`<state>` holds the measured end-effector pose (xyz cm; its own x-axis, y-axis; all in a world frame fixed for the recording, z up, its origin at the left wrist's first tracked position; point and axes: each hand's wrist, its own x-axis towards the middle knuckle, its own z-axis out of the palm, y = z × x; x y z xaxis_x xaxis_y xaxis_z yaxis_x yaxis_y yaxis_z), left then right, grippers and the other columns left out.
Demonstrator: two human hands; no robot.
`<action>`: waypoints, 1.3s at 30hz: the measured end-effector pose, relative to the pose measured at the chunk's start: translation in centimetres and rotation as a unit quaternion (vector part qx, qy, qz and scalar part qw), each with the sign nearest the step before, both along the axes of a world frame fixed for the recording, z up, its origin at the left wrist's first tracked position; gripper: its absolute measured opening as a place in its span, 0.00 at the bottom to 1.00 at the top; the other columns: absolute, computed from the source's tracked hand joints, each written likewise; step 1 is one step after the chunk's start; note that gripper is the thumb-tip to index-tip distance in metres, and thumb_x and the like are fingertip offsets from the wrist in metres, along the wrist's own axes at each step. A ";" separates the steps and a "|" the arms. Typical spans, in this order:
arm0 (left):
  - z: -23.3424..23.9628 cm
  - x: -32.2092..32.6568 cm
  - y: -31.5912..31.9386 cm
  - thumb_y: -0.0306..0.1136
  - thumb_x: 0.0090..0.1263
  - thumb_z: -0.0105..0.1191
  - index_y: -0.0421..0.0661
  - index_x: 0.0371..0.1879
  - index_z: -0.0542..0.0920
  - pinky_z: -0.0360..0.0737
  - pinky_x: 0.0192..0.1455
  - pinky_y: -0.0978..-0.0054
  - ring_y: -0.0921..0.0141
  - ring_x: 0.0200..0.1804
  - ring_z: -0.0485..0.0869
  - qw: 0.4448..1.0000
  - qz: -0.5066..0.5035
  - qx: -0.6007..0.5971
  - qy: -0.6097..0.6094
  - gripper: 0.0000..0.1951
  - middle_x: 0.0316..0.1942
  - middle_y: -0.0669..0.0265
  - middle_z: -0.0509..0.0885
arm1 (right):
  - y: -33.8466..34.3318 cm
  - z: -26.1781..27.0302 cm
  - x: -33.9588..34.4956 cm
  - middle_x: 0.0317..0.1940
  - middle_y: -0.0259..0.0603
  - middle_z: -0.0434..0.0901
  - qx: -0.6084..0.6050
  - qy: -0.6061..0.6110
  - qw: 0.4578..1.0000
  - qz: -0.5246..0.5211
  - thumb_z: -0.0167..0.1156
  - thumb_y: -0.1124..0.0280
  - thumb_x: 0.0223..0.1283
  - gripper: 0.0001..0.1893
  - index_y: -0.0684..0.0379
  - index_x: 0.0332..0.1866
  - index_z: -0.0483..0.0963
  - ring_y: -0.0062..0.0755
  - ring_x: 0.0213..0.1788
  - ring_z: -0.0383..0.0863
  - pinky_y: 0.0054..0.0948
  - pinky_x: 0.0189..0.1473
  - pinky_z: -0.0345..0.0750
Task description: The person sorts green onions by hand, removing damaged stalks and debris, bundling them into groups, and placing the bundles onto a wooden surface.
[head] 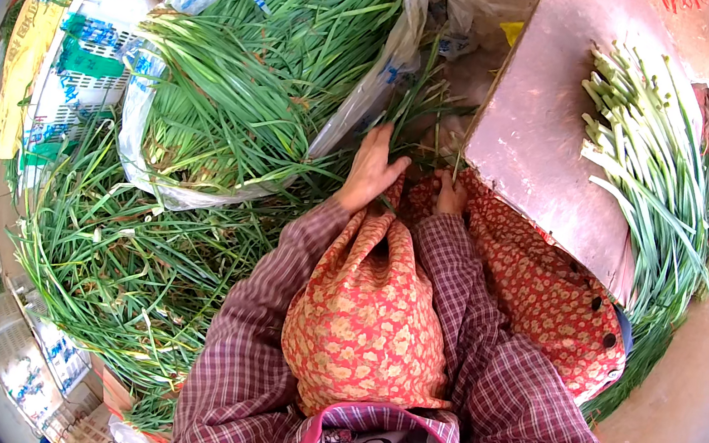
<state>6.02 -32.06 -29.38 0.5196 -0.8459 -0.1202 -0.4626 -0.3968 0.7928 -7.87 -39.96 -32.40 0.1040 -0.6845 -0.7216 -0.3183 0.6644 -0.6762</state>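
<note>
My left hand [370,170] reaches forward with its thumb apart from the fingers, beside loose green leaves [422,111]. Its palm side is hidden, and nothing shows in its grip. My right hand [451,196] is curled close to the near edge of a flat board [527,123], and a thin stalk [458,163] sticks up from its fingers. To the left lies a clear plastic bag [370,114] filled with long green Chinese chives [315,23]. A bunch of leafy stalks with pale ends [644,120] rests on the board's right side.
Loose chive leaves [141,265] are heaped on the floor at my left. Behind them stands a white slatted plastic crate [105,26] with green tape. A red floral apron [375,314] covers my lap. More green leaves [648,375] hang below the board at right.
</note>
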 end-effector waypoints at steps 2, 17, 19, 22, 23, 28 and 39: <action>-3.0 -0.1 -2.0 0.37 0.51 0.63 0.31 0.60 0.54 0.62 0.61 0.61 0.53 0.62 0.60 0.997 0.027 0.066 -0.044 0.41 0.61 0.46 0.58 | -0.6 -2.8 -2.4 0.22 0.27 0.69 -0.002 0.020 1.000 -0.006 0.49 0.58 0.62 0.15 0.58 0.38 0.75 0.16 0.19 0.62 0.21 0.22 0.61; -4.1 -0.3 1.4 0.28 0.54 0.52 0.38 0.49 0.65 0.72 0.40 0.65 0.60 0.37 0.76 0.996 -0.001 0.047 0.070 0.22 0.33 0.59 0.76 | -0.4 1.0 -0.4 0.16 0.26 0.65 -0.012 -0.041 0.998 -0.053 0.54 0.59 0.58 0.12 0.57 0.35 0.76 0.16 0.14 0.58 0.20 0.16 0.58; -1.3 0.3 2.1 0.29 0.55 0.53 0.36 0.47 0.67 0.71 0.45 0.69 0.65 0.39 0.76 0.978 -0.039 -0.142 0.147 0.21 0.37 0.61 0.77 | -0.7 -0.2 -1.6 0.16 0.26 0.66 0.003 0.006 1.000 -0.017 0.54 0.59 0.57 0.12 0.57 0.34 0.76 0.16 0.14 0.59 0.20 0.16 0.59; 6.0 1.4 6.2 0.29 0.55 0.56 0.38 0.54 0.67 0.70 0.47 0.79 0.77 0.41 0.73 0.907 0.004 -0.082 0.412 0.25 0.39 0.68 0.76 | -0.3 -0.9 -1.4 0.17 0.29 0.71 0.010 -0.094 0.990 -0.107 0.54 0.65 0.59 0.10 0.61 0.31 0.76 0.19 0.14 0.64 0.22 0.18 0.63; 7.6 1.7 7.7 0.28 0.54 0.57 0.38 0.53 0.68 0.70 0.47 0.79 0.76 0.41 0.74 0.907 0.026 -0.109 0.406 0.26 0.40 0.66 0.77 | -0.1 -1.2 -1.3 0.17 0.28 0.71 0.008 -0.065 0.994 -0.086 0.55 0.63 0.58 0.10 0.59 0.31 0.76 0.18 0.14 0.64 0.22 0.16 0.61; 15.2 4.2 16.6 0.27 0.54 0.55 0.38 0.48 0.71 0.72 0.43 0.74 0.71 0.38 0.77 0.876 0.147 -0.229 0.397 0.20 0.36 0.62 0.78 | 0.4 -1.8 -0.6 0.17 0.26 0.71 -0.003 -0.030 0.999 0.022 0.54 0.58 0.58 0.12 0.56 0.32 0.78 0.17 0.12 0.61 0.21 0.13 0.59; 25.5 7.5 30.8 0.35 0.67 0.47 0.48 0.50 0.68 0.76 0.42 0.64 0.68 0.39 0.73 0.750 0.210 -0.529 0.337 0.14 0.32 0.68 0.71 | 0.8 0.2 4.1 0.19 0.28 0.71 -0.080 -0.159 0.977 0.114 0.52 0.57 0.60 0.14 0.57 0.36 0.76 0.15 0.14 0.62 0.17 0.13 0.59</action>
